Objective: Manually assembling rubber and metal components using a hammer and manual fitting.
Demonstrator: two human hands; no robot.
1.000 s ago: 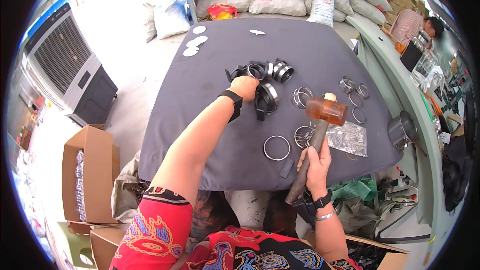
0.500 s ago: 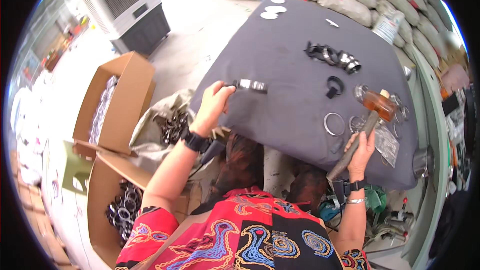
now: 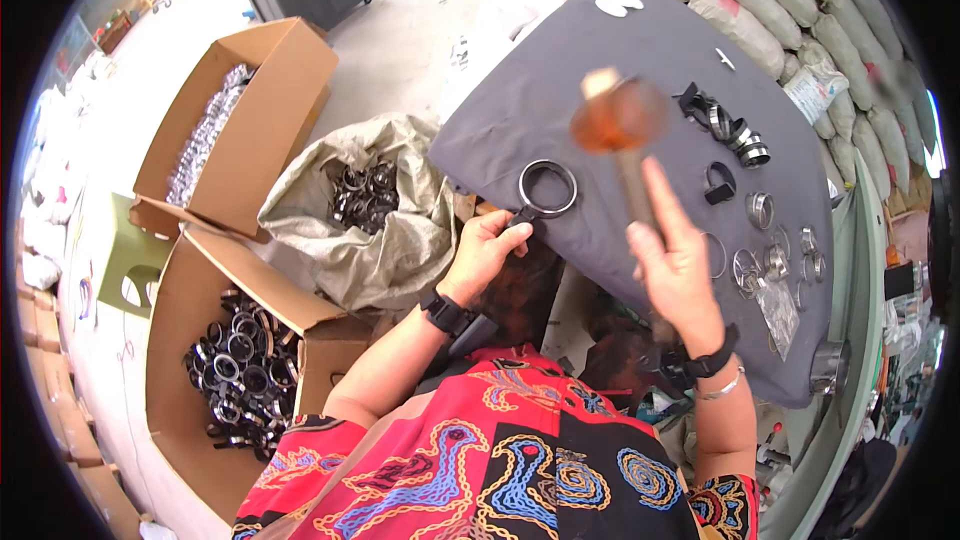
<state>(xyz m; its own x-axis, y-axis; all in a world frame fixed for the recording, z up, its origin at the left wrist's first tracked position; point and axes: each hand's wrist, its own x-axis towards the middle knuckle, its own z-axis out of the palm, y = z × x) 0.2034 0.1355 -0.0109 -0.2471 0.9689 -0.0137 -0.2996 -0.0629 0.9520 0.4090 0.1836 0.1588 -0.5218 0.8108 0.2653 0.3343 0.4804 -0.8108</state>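
My left hand (image 3: 480, 258) is closed, pinching the black tab of a metal-rimmed ring clamp (image 3: 548, 215). The clamp rests on or just over the near left edge of the grey-covered table (image 3: 520, 100), its round opening facing up. In my right hand (image 3: 682, 275) is a mallet (image 3: 622, 120) with an amber-orange head and a dark handle. Its head is smeared by motion, raised above the cloth to the right of the clamp and beyond it. My right index finger lies stretched along the handle.
Several black-and-silver clamps (image 3: 735, 130) and loose metal rings (image 3: 760, 210) lie on the table's right side, near a clear plastic bag (image 3: 775, 315). White discs (image 3: 618, 2) sit at the far end. Left are a sack (image 3: 330, 260) and cardboard boxes (image 3: 275, 115) holding parts.
The clamp has turned from edge-on to show its round opening. My right hand has brought the mallet leftward from over the loose rings. The view has shifted, showing more of the boxes and sack.
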